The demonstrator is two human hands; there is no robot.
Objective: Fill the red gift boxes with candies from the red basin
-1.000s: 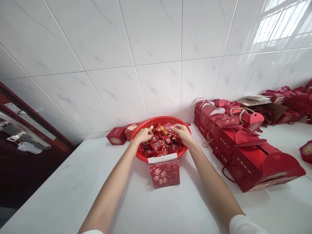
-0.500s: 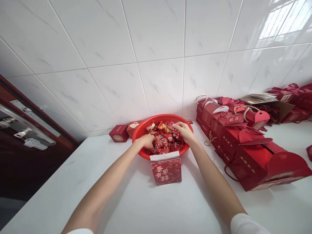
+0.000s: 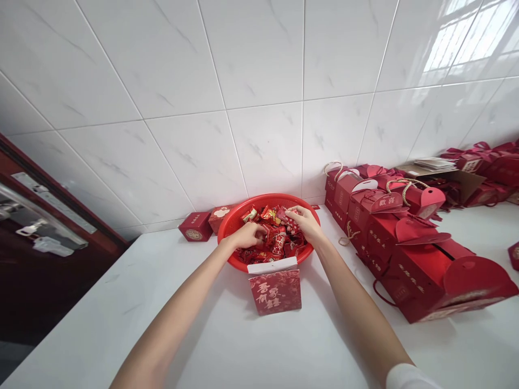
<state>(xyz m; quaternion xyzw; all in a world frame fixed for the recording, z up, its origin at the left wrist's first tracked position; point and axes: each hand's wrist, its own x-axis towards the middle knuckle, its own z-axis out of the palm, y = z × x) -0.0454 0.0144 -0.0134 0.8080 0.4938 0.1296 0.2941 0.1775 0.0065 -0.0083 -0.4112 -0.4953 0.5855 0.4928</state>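
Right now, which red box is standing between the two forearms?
The box with pale writing, in front of the basket; the other boxes stand outside the forearms.

The left hand (image 3: 248, 235), a second ago at the left of the red basket (image 3: 265, 196), is now nearer its middle, fingers curled in among the wrapped candies (image 3: 292, 247). The candies beside it have shifted, and a patterned candy (image 3: 279, 243) now shows on top. The left sleeve has left the view.
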